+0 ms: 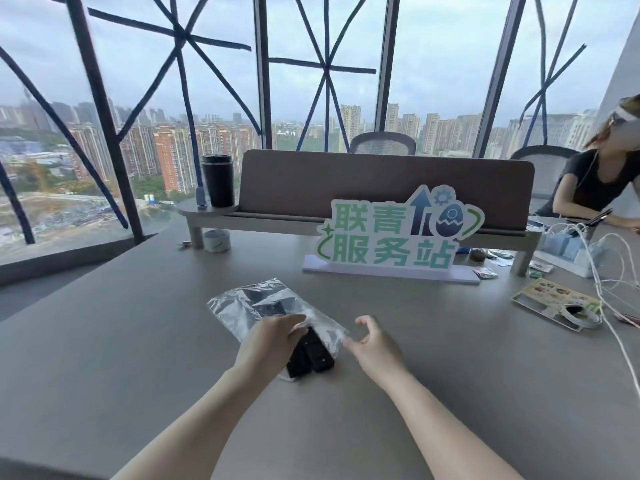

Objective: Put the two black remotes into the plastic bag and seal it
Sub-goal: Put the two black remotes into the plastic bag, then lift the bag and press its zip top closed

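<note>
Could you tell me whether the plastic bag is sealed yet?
Not sealed: the remotes' near ends protrude from the plastic bag's mouth.

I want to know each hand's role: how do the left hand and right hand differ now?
The left hand lies on the two black remotes at the clear plastic bag mouth; the right hand touches no remote. The left is curled downward; the right is open, fingers spread. Both are bare.

two black remotes [310, 356], one plastic bag [235, 303], two hands [266, 344]
</note>
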Motion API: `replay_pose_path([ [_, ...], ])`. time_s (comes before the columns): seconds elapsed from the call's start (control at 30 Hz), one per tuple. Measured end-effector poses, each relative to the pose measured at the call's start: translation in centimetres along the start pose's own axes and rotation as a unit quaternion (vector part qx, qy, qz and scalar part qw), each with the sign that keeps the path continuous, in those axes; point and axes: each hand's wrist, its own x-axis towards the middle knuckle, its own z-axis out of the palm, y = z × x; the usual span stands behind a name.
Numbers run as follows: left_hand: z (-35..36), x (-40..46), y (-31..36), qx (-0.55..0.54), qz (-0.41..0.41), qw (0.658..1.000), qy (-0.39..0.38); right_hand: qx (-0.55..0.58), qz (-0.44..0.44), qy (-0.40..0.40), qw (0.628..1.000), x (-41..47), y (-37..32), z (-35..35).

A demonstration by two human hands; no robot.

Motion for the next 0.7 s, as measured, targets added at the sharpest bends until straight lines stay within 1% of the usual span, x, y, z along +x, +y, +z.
replay_pose_path([
  [0.07,-0.2,-0.3,-0.4,0.028,-0.017,0.998,-0.047,-0.002,-0.013,-0.040,0.999,1.1,-0.3,1.1],
  [0.1,-0.3,-0.5,-0.6,0.043,-0.023,0.996,-0.073,-0.001,-0.023,-0.038,0.999,1.5,-0.6,1.8],
  [0.2,-1.0,-1.3,-1.4,0.119,-0.031,0.983,-0.134,-0.018,-0.051,0.011,0.998,2.4,-1.4,2.8],
  [0.27,-1.7,-2.1,-1.7,0.172,-0.056,0.970,-0.164,-0.022,-0.057,0.051,0.997,2.4,-1.6,2.8],
  [0.33,-2.3,-2.7,-2.2,0.175,-0.089,0.965,-0.173,-0.002,-0.061,0.058,0.996,2.0,-1.7,2.5],
  [0.37,-2.6,-2.8,-2.4,0.154,-0.108,0.969,-0.163,0.013,-0.065,0.059,0.996,1.8,-1.8,2.2],
  [0.43,-3.6,-2.4,-2.2,0.087,-0.141,0.980,-0.111,0.050,-0.082,0.069,0.993,1.2,-2.8,1.1],
  [0.5,-5.5,-0.7,-1.4,-0.026,-0.157,0.987,-0.035,0.101,-0.090,0.081,0.987,0.5,-4.8,-0.7],
  [0.53,-6.8,0.3,-0.8,-0.099,-0.155,0.983,0.008,0.135,-0.090,0.086,0.983,0.2,-6.1,-1.8],
  [0.6,-10.0,2.4,0.9,-0.192,-0.121,0.970,0.090,0.220,-0.094,0.098,0.966,-0.6,-8.8,-4.4],
  [0.67,-13.2,4.3,2.7,-0.225,-0.077,0.960,0.146,0.286,-0.108,0.123,0.944,-1.4,-11.4,-7.1],
  [0.7,-14.5,5.0,3.6,-0.232,-0.062,0.957,0.162,0.305,-0.118,0.137,0.935,-1.8,-12.5,-8.3],
])
